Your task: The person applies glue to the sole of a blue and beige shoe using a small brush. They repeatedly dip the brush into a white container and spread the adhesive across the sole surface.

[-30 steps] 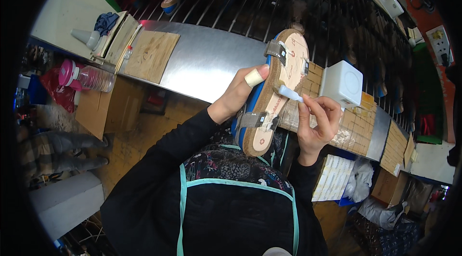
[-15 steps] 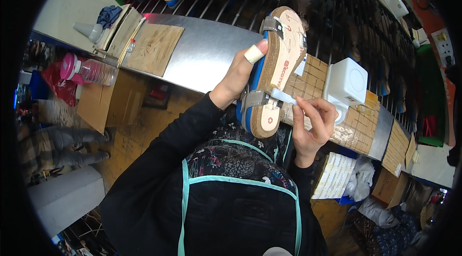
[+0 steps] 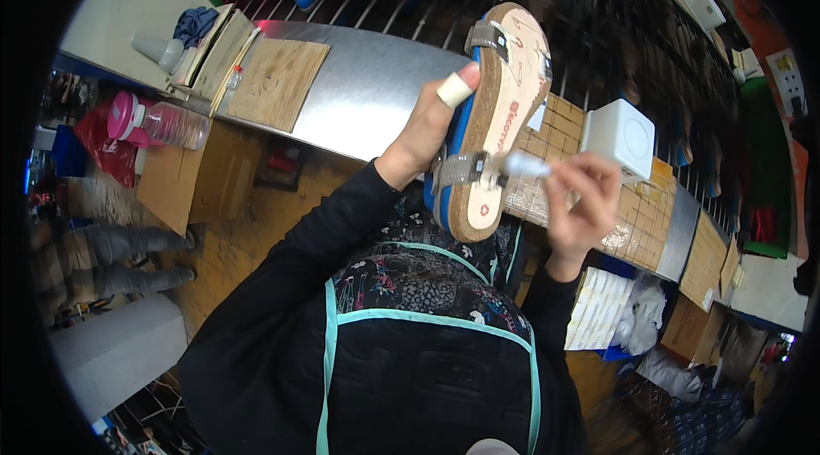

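Note:
My left hand (image 3: 427, 117) is closed around the blue side of a cork-edged sandal (image 3: 506, 113), its thumb wrapped in pale tape. The sandal is tilted, its beige underside lining facing up, with grey strap ends folded over its edges. In my right hand (image 3: 589, 203), a small brush (image 3: 527, 166) with a white handle is pinched between thumb and fingers. Motion smears the brush, and its tip is near the lower strap; whether it touches, I cannot tell.
A white square container (image 3: 619, 140) stands on the gridded cardboard (image 3: 628, 237) at right. Beyond the metal bench (image 3: 367, 70) runs a rack of rods (image 3: 427, 15) carrying footwear. At left are a wooden board (image 3: 278, 83), a pink-lidded bottle (image 3: 175, 126) and another person's legs (image 3: 128, 254).
My right hand and the brush have moved right and slightly up, away from the lower strap. The sandal in my left hand has shifted slightly up and right.

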A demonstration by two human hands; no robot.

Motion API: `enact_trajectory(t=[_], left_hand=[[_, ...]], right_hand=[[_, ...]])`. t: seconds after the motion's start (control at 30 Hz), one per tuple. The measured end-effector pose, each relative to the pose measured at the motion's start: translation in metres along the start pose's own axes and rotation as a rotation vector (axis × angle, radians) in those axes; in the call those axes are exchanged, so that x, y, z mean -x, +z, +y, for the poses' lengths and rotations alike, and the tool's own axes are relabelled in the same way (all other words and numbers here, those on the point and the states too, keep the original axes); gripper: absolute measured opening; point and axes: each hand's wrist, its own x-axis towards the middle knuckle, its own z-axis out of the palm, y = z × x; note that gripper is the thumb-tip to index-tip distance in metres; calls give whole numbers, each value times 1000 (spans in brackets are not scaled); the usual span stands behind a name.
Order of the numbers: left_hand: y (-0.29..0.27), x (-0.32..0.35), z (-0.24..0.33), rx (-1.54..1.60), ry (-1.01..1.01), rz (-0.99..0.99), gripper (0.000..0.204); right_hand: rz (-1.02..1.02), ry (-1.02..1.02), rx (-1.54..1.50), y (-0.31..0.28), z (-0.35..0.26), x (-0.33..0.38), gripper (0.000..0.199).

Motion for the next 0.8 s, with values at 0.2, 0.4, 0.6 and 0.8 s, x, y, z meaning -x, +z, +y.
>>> enact_trajectory(t=[0.2,0.4,0.6,0.8], left_hand=[[1,14,5,-439,263,-44,61],[0,29,17,-966,327,-35,70],[-4,27,23,-849,159,-168,66],[-10,20,18,-652,129,-236,61]], right_hand=[[118,471,-468,-1,7,-43,19],[-56,421,-469,14,-2,-49,15],[-401,181,-329,5,13,-84,14],[-716,98,-262,0,19,-115,13]])
